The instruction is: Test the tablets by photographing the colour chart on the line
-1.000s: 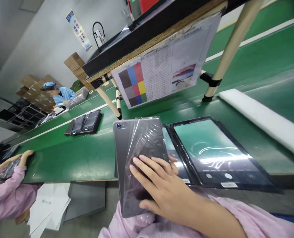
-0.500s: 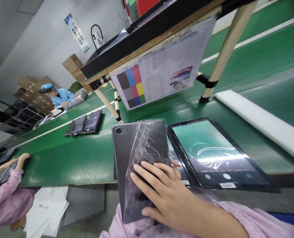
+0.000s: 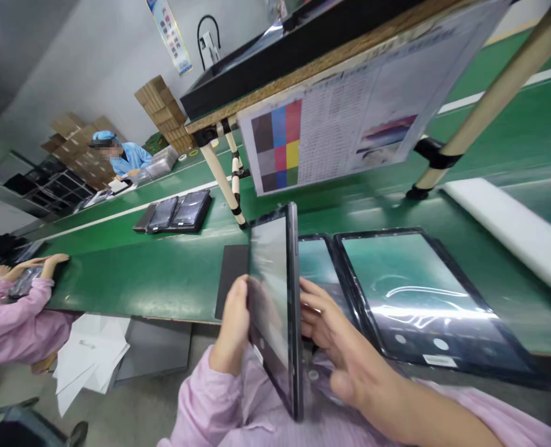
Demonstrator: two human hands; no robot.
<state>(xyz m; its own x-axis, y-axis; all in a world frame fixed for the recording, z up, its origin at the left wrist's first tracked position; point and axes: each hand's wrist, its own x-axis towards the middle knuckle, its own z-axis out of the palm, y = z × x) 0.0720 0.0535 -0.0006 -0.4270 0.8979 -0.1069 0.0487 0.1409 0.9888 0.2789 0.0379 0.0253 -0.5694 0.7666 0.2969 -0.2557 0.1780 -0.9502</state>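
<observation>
I hold a grey tablet (image 3: 275,298) upright and nearly edge-on in front of me, its glass screen facing left. My left hand (image 3: 232,323) grips its left lower edge, thumb on the screen side. My right hand (image 3: 345,354) supports the back on the right, fingers spread against it. A black mat (image 3: 231,276) lies on the green bench behind the tablet. Two wrapped tablets lie screen-up to the right, the nearer one (image 3: 419,298) large in view, the other (image 3: 317,267) partly hidden by the held tablet.
A colour chart sheet (image 3: 350,118) hangs from a raised shelf on cream poles (image 3: 224,180). A white foam roll (image 3: 512,230) lies at right. More tablets (image 3: 177,212) sit on the belt. A co-worker's pink sleeve (image 3: 10,310) is at left; another person in blue (image 3: 121,158) sits far back.
The tablet, earlier held back-up with only my right hand flat on it, has been turned on edge. My left hand has come into view and taken hold of it.
</observation>
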